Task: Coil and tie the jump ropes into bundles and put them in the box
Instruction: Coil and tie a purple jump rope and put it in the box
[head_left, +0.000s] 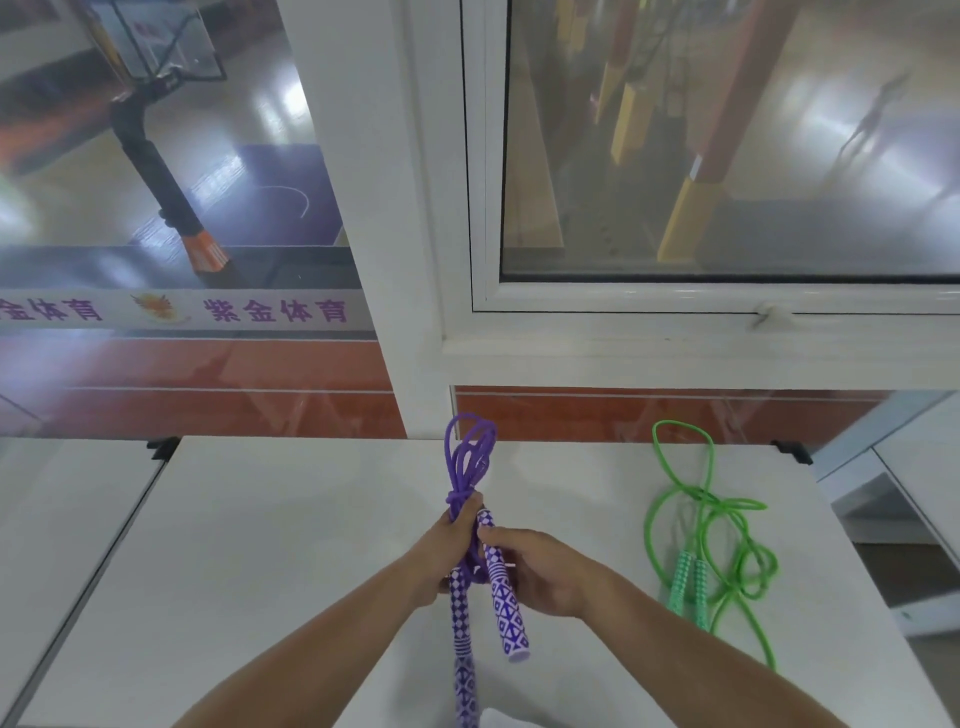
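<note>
Above the white table (291, 545), near its middle, both hands work on a purple jump rope (470, 457). Its cord is gathered into several long loops that stand up and away from the person, their tops reaching past the table's far edge in the view. The left hand (441, 556) is wrapped round the gathered cord at the neck of the loops, fingers curled tight about it, with a turn of cord showing just above the knuckles. One purple-and-white patterned handle (464, 660) hangs down from below this hand toward the person. The right hand (540, 571) pinches the second handle (503, 587) near its upper end, thumb on top and fingers curled beneath, so that the handle slants down and slightly to the right, its pale end cap free in the air. The two handles lie just beside each other but spread apart at their lower ends. Well to the right on the same table lies a green jump rope (727, 525), uncoiled, its cord sprawled in loose loops, and its two green patterned handles (688, 587) lie side by side. Behind the table stands a white window frame (431, 208), and a gym floor shows through the glass.
</note>
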